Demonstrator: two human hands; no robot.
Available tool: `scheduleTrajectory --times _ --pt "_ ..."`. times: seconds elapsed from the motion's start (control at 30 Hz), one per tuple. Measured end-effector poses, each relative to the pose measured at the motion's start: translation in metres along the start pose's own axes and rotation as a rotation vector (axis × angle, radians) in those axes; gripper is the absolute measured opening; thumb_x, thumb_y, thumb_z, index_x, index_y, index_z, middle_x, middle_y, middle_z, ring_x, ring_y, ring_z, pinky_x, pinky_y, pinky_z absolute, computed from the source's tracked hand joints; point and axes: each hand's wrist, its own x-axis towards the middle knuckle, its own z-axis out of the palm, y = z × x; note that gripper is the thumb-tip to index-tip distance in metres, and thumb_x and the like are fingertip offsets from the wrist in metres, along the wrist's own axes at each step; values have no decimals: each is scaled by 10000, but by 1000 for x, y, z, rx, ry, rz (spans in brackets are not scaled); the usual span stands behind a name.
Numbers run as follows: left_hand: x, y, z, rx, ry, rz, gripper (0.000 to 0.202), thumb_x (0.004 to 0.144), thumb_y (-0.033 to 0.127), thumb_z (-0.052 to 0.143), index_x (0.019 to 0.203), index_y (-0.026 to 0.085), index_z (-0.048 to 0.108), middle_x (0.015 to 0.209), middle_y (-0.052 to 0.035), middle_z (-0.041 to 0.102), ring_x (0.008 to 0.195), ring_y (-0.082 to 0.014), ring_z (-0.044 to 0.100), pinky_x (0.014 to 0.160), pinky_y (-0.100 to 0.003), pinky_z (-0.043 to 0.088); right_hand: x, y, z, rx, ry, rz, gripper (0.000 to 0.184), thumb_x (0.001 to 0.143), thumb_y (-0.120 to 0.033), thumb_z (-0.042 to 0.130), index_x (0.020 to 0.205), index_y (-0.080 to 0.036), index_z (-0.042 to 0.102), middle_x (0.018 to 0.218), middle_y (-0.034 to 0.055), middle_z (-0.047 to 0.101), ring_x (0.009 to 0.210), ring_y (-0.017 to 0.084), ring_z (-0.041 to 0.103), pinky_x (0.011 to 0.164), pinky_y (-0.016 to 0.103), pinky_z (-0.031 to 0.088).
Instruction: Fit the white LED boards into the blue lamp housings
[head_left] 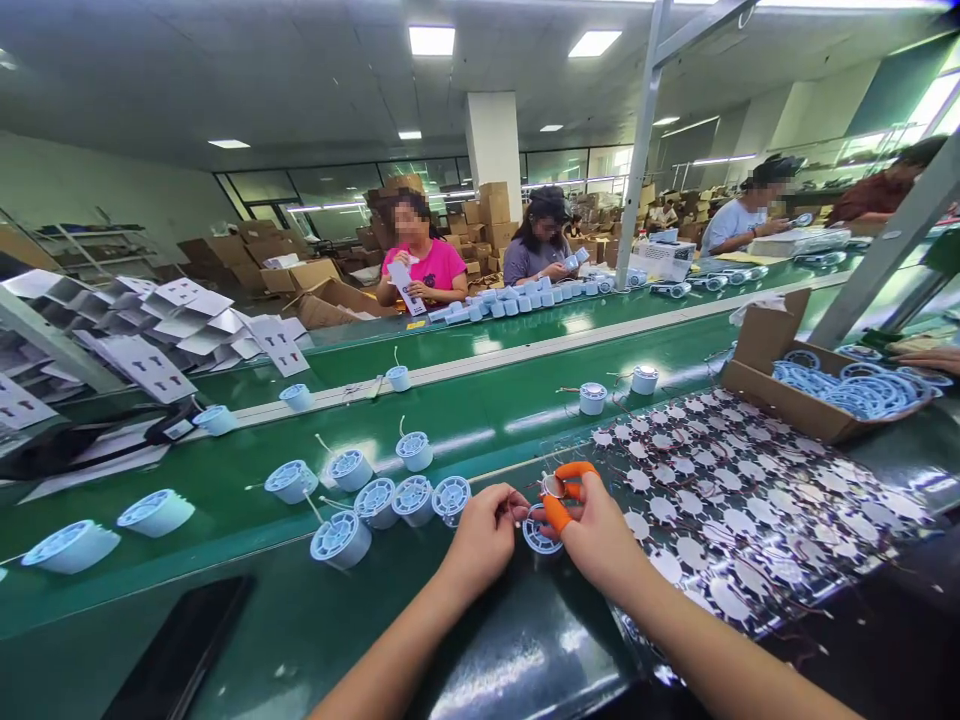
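Orange finger covers sit on the fingertips of my right hand (592, 525), which pinches a small round white disc (553, 486). Just under those fingers is a light blue round housing (541, 535) with a spoked face, partly hidden by them. My left hand (482, 532) meets it from the left, thumb and fingertips pressed together at the housing's edge; what they pinch is too small to make out. Close to my left hand stand several similar blue housings (451, 498), some with thin white wires sticking out.
White round boards (691, 552) with thin wires cover the bench at right, below a cardboard box (787, 400) of blue rings. A green conveyor (495, 440) runs across, carrying more housings. A dark phone (184, 645) lies front left. Co-workers (427, 265) sit opposite.
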Motion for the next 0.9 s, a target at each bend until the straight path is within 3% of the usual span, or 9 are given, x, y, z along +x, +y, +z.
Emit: scheduleTrajectory --times 0.13,0.23,0.33,0.43,0.5,0.57,0.73,0.8,0.9 --pt "4 -12 3 65 -43 -56 240 786 -7 472 763 158 645 775 -33 691 766 -181 625 699 -291 471 0 5 0 -132 13 -75 414 788 -318 695 1152 -241 513 1080 72 702 684 176 722 696 360 608" --pt "-2 -12 -4 109 -60 -2 210 814 36 524 808 165 689 817 -50 718 812 -207 650 759 -338 504 -1 -4 -2 -118 -56 -82 419 793 -313 689 1167 -228 521 1101 82 691 700 182 716 628 336 606" --pt "-11 -1 -18 27 88 121 225 911 185 550 1045 201 731 1091 -94 738 1026 -249 654 932 -426 508 -5 -19 -9 -166 -115 -169 422 805 -308 688 1201 -228 565 1100 82 685 744 188 701 567 301 582" --pt "-21 15 -26 -268 61 55 372 958 349 544 1296 225 638 1215 -110 711 753 -173 667 710 -346 551 -12 -34 -16 -343 -125 -392 368 796 -252 701 1163 -273 676 1149 91 663 857 209 673 602 307 574" --pt "-24 23 -27 -467 -84 -74 412 934 405 579 1278 187 643 1021 -100 759 488 -101 544 497 -267 460 -16 -41 -20 -438 -139 -493 348 780 -226 719 1119 -305 729 1168 92 647 915 230 656 628 325 574" --pt "-25 25 -27 -525 -117 -132 343 919 390 594 1141 150 702 829 -74 750 453 -101 524 464 -249 428 -19 -46 -24 -514 -162 -518 373 779 -217 724 1138 -315 741 1138 87 650 874 221 653 634 331 566" --pt "-18 9 -30 -63 122 197 192 922 234 570 904 191 757 865 -70 732 836 -206 652 791 -362 516 -18 -52 -33 -695 -267 -435 288 785 -194 683 1030 -307 781 1052 46 698 646 146 600 601 313 531" --pt "-15 1 -27 50 101 259 175 909 209 580 914 191 753 874 -69 709 862 -208 635 813 -363 499 -15 -50 -34 -747 -271 -398 254 750 -166 683 942 -290 793 982 37 715 629 146 599 589 304 515" --pt "-13 -4 -19 47 2 166 189 880 179 593 990 188 746 858 -50 657 762 -165 604 712 -297 475 -13 -44 -30 -827 -238 -385 225 729 -167 688 902 -265 794 832 28 698 596 153 581 567 301 479"
